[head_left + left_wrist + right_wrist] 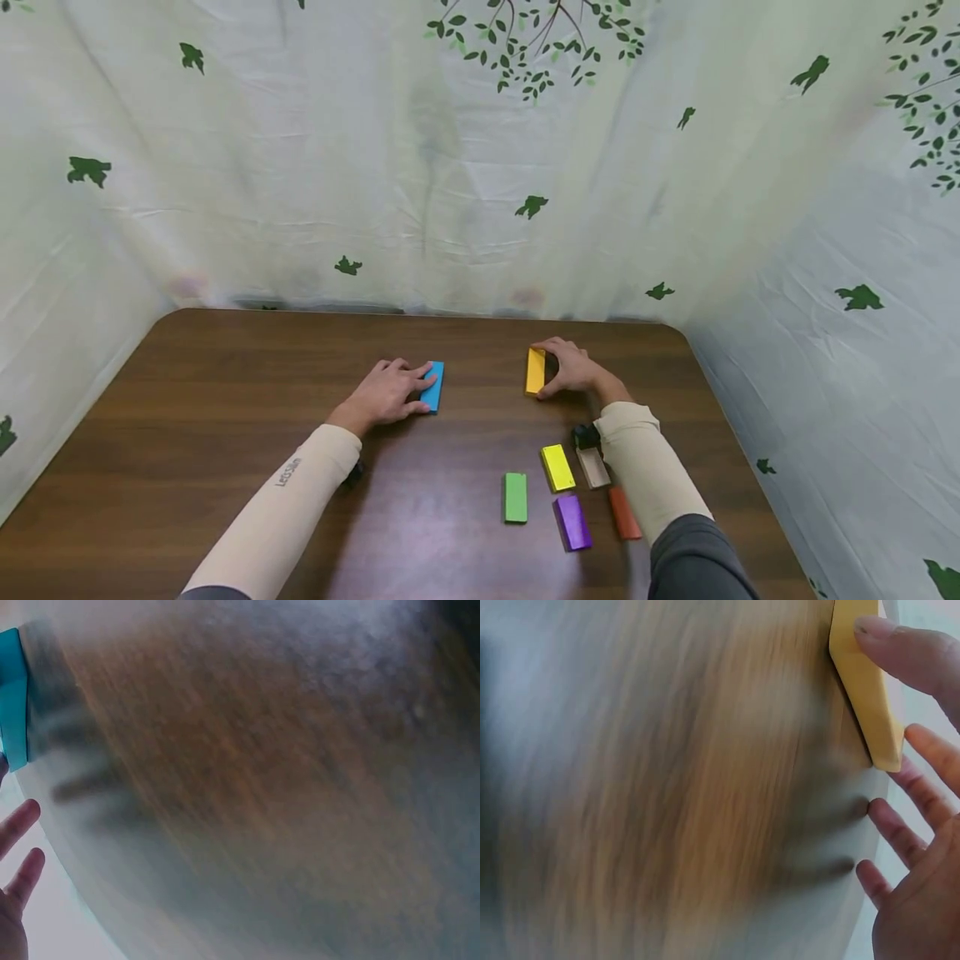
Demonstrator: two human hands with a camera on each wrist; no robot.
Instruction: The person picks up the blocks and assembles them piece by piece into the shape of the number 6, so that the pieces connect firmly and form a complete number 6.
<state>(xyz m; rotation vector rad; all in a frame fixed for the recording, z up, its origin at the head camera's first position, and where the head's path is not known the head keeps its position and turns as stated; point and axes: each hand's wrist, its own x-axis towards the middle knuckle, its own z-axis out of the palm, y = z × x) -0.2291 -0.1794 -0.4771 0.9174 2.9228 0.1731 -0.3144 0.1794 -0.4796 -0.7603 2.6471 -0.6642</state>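
On the table, my left hand holds a blue block between thumb and fingers. The left wrist view catches only that block's end at the left edge, with a few fingers below it; the thumb is out of that view. Farther right, my right hand pinches an orange-yellow block, thumb at its near end and a finger at its far end. In the right wrist view the thumb lies against this block, while the other fingers spread below. Both blocks lie lengthwise away from me.
Nearer me on the brown wooden table lie a yellow block, a green block, a purple block, a beige block and a red block. My right forearm passes beside the last two. A leaf-patterned white curtain surrounds the table.
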